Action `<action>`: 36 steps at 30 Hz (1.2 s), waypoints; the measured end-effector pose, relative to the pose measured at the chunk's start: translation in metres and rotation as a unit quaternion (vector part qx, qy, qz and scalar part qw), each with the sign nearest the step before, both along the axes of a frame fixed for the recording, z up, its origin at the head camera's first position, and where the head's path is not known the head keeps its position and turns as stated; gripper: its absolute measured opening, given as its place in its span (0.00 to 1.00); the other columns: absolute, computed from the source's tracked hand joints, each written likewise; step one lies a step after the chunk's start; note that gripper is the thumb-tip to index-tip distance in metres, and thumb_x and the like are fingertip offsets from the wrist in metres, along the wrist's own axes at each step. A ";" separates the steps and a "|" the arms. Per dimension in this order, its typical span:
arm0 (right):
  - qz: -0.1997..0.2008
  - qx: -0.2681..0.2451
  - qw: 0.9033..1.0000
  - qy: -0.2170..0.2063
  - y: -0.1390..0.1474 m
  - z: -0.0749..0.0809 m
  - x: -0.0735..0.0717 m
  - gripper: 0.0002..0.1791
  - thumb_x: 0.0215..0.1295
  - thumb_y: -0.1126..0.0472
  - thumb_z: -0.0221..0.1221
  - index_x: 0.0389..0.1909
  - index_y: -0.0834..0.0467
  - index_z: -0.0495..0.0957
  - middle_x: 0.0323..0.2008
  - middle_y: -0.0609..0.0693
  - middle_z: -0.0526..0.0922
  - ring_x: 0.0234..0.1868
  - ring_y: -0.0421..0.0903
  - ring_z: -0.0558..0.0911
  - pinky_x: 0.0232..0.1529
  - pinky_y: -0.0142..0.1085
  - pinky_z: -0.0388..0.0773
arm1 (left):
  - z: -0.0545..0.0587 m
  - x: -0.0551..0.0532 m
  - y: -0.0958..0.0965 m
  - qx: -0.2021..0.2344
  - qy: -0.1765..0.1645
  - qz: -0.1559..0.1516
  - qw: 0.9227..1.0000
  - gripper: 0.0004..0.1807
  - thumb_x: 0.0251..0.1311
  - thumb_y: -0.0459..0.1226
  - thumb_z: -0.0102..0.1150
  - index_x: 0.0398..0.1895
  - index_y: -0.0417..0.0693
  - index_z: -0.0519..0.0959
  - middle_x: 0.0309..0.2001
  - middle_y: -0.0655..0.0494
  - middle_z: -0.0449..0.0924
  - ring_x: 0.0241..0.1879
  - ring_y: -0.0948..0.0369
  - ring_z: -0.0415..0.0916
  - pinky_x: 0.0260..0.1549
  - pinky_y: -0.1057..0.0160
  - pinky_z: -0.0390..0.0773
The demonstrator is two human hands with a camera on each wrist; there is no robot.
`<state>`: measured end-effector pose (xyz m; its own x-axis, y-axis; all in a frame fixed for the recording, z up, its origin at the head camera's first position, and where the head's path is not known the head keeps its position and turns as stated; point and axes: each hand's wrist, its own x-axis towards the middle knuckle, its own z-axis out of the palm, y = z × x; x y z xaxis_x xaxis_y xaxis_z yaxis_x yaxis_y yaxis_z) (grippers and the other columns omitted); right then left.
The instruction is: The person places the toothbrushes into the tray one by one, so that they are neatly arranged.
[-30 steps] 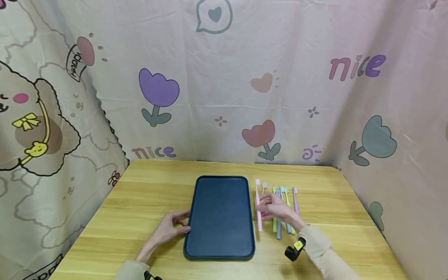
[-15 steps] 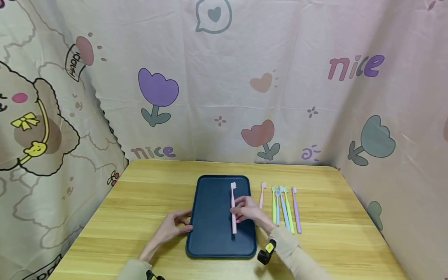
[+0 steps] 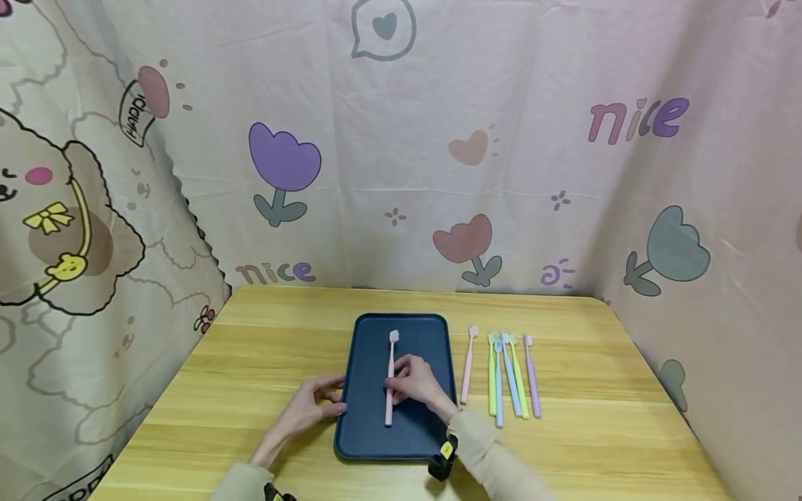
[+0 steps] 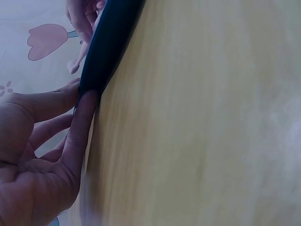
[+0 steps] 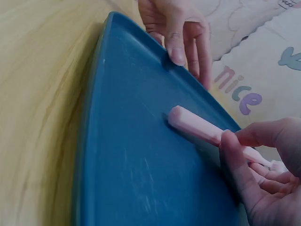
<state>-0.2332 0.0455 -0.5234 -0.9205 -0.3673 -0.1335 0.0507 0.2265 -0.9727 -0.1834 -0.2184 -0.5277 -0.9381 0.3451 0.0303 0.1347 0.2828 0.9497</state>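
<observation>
In the head view my right hand (image 3: 415, 380) pinches a pink toothbrush (image 3: 390, 390) between thumb and fingers, over the middle of a dark blue tray (image 3: 370, 438). Its bristle head points to the far side. The right wrist view shows the thick handle end of the toothbrush (image 5: 195, 123) close above the tray surface; whether it touches I cannot tell. My left hand (image 3: 305, 410) rests at the tray's left edge, thumb and index finger spread along the rim. In the left wrist view the left thumb (image 4: 84, 113) touches the tray's outer wall (image 4: 106, 52).
Right of the tray lies another pink toothbrush (image 3: 468, 365). Beyond it several green and blue toothbrushes (image 3: 509, 379) lie close together, with a purple toothbrush (image 3: 532, 376) at the far right. A printed curtain (image 3: 401, 174) hangs behind the wooden table (image 3: 263, 334).
My right hand has carried the pink toothbrush leftward, from the table beside the tray to over the tray's middle. The left hand has stayed at the tray edge; the tray has shifted slightly right.
</observation>
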 end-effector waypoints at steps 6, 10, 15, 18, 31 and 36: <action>-0.011 0.015 1.000 0.014 -0.013 -0.005 -0.001 0.16 0.60 0.68 0.66 0.46 0.68 0.74 0.23 0.57 0.86 0.16 0.37 0.82 0.24 0.35 0.85 | 0.000 0.000 0.001 0.014 -0.019 -0.002 1.000 0.36 0.58 0.28 0.68 0.66 0.18 0.65 0.55 0.24 0.75 0.39 0.70 0.77 0.35 0.72 0.82; -0.012 0.045 0.998 0.043 -0.018 -0.006 0.001 0.16 0.61 0.66 0.67 0.46 0.67 0.75 0.22 0.56 0.86 0.15 0.39 0.83 0.23 0.35 0.85 | -0.001 -0.001 0.000 0.010 -0.016 -0.004 1.000 0.36 0.59 0.28 0.68 0.66 0.18 0.64 0.55 0.23 0.75 0.39 0.70 0.77 0.35 0.73 0.82; -0.009 0.065 0.996 0.062 -0.020 -0.007 0.003 0.16 0.62 0.60 0.68 0.45 0.65 0.76 0.20 0.52 0.86 0.16 0.41 0.83 0.23 0.33 0.83 | -0.002 -0.001 0.000 0.004 -0.027 0.000 1.000 0.36 0.59 0.29 0.68 0.67 0.20 0.64 0.56 0.24 0.75 0.39 0.70 0.77 0.35 0.73 0.83; -0.004 0.058 0.996 0.064 -0.020 -0.007 0.006 0.17 0.63 0.59 0.68 0.47 0.64 0.77 0.21 0.53 0.86 0.17 0.41 0.84 0.23 0.33 0.83 | -0.002 -0.001 0.001 0.004 -0.034 0.002 0.999 0.37 0.59 0.29 0.68 0.67 0.20 0.64 0.56 0.24 0.75 0.39 0.69 0.77 0.35 0.72 0.84; -0.010 0.051 0.996 0.072 -0.032 -0.010 0.011 0.18 0.60 0.62 0.70 0.46 0.66 0.78 0.21 0.52 0.86 0.18 0.44 0.85 0.23 0.32 0.84 | 0.002 0.001 0.000 0.005 -0.043 0.000 0.999 0.37 0.60 0.30 0.68 0.69 0.22 0.63 0.59 0.25 0.74 0.42 0.63 0.77 0.36 0.71 0.83; -0.017 0.042 0.996 0.078 -0.038 -0.010 0.012 0.18 0.60 0.62 0.70 0.46 0.67 0.78 0.21 0.53 0.86 0.18 0.45 0.85 0.22 0.33 0.83 | 0.003 0.001 0.000 0.008 -0.043 -0.001 0.999 0.37 0.60 0.30 0.68 0.69 0.22 0.63 0.59 0.25 0.73 0.41 0.64 0.77 0.36 0.72 0.83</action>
